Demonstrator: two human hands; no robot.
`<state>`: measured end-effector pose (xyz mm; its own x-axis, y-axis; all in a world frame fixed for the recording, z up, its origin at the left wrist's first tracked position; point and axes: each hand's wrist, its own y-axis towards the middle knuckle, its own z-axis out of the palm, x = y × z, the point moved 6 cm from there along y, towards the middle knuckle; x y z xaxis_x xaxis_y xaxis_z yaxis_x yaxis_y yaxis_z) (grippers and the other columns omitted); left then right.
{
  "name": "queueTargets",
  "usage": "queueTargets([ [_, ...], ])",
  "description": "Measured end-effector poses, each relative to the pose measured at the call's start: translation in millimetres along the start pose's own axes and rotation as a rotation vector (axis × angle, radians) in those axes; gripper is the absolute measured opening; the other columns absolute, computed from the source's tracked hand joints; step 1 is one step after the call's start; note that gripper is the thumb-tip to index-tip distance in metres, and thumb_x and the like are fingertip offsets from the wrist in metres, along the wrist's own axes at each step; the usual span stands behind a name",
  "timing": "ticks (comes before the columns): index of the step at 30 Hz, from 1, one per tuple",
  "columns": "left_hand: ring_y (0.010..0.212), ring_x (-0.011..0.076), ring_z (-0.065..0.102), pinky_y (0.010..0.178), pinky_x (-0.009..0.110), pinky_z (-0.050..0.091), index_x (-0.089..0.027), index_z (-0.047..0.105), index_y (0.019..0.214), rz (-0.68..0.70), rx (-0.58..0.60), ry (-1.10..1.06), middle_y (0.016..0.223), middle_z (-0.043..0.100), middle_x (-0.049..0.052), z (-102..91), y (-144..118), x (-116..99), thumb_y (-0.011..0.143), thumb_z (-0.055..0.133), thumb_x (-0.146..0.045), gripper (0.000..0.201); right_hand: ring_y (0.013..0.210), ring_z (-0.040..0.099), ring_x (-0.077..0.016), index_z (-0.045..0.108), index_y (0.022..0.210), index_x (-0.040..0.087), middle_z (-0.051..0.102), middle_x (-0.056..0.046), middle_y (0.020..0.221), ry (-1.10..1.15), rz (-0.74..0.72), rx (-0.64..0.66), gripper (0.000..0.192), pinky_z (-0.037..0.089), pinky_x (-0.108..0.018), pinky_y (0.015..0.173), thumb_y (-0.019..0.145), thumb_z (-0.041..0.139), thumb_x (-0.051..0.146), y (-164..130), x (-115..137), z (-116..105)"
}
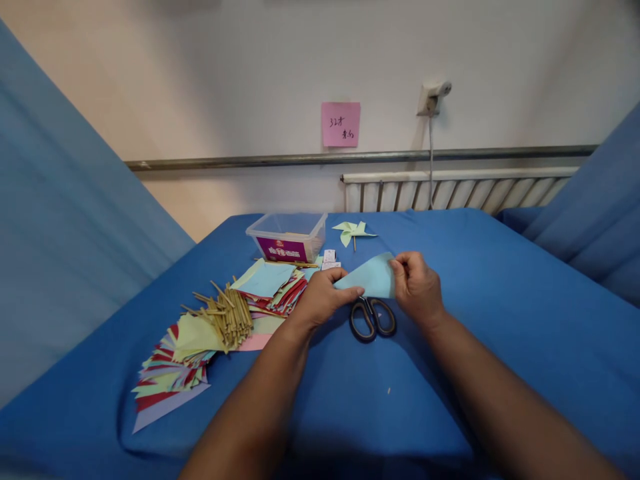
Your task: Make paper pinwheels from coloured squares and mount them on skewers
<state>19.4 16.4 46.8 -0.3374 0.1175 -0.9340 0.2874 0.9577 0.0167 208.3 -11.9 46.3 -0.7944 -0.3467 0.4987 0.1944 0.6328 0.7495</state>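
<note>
Both my hands hold a folded light blue paper triangle (pixel 371 277) above the blue table cover. My left hand (pixel 323 298) pinches its left corner, and my right hand (pixel 417 287) grips its right edge. Black-handled scissors (pixel 373 318) lie on the cloth just below the paper, between my wrists. A finished pale green paper pinwheel (pixel 353 231) lies farther back.
To the left lie piles of coloured paper (pixel 173 370), a second stack (pixel 273 288) and a bundle of thin wooden sticks (pixel 229 312). A clear plastic box (pixel 289 236) stands behind them. A pink note (pixel 341 124) hangs on the wall above a radiator (pixel 450 190).
</note>
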Motion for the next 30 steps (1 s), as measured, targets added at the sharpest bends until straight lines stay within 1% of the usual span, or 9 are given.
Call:
queueTargets([
  [5,0.059,0.0134,0.056,0.06,0.027,0.04,-0.015,0.063,0.07,-0.03,-0.034,-0.256,0.066,0.063,0.002,2.4,1,9,0.06,0.08,-0.034,0.027,0.063,0.059,-0.021,0.055,0.089,0.02,0.067,-0.006,0.075,-0.018,0.022,-0.037,0.019,0.043,-0.032,0.061,0.092,0.044,0.035,3,-4,-4],
  [10,0.058,0.0148,0.059,0.06,0.029,0.044,-0.014,0.064,0.065,-0.061,-0.057,-0.385,0.065,0.066,0.005,1.0,3,15,0.057,0.083,-0.03,0.026,0.063,0.058,-0.0202,0.055,0.088,0.021,0.065,-0.004,0.074,-0.015,0.007,-0.074,0.017,0.043,-0.032,0.061,0.092,0.045,0.035,3,-7,-7],
  [15,0.06,0.0149,0.061,0.063,0.029,0.046,-0.014,0.065,0.068,-0.111,-0.093,-0.443,0.067,0.068,0.005,-1.7,2,16,0.058,0.082,-0.028,0.024,0.062,0.059,-0.0183,0.053,0.087,0.021,0.064,-0.004,0.074,-0.021,-0.053,-0.137,0.015,0.044,-0.03,0.06,0.093,0.046,0.032,2,-4,-14],
  [19,0.06,0.0132,0.061,0.067,0.029,0.047,-0.014,0.064,0.067,-0.101,-0.078,-0.483,0.065,0.068,0.004,-2.9,1,14,0.06,0.082,-0.028,0.024,0.064,0.059,-0.0182,0.053,0.087,0.021,0.063,-0.003,0.075,-0.025,-0.065,-0.166,0.015,0.045,-0.03,0.061,0.093,0.047,0.033,2,-5,-17],
  [26,0.065,0.0149,0.063,0.069,0.029,0.049,-0.014,0.066,0.07,-0.057,-0.038,-0.479,0.068,0.069,0.006,-5.2,3,14,0.068,0.077,-0.033,0.021,0.063,0.058,-0.0191,0.054,0.086,0.021,0.063,-0.003,0.072,0.004,0.029,-0.165,0.016,0.045,-0.031,0.062,0.09,0.048,0.035,5,-13,-19],
  [30,0.067,0.016,0.065,0.072,0.029,0.049,-0.014,0.068,0.073,-0.039,-0.02,-0.495,0.071,0.071,0.007,-5.2,2,11,0.074,0.072,-0.036,0.022,0.059,0.055,-0.0179,0.055,0.086,0.021,0.061,-0.001,0.069,0.037,0.075,-0.177,0.016,0.044,-0.031,0.061,0.089,0.05,0.035,5,-16,-19],
])
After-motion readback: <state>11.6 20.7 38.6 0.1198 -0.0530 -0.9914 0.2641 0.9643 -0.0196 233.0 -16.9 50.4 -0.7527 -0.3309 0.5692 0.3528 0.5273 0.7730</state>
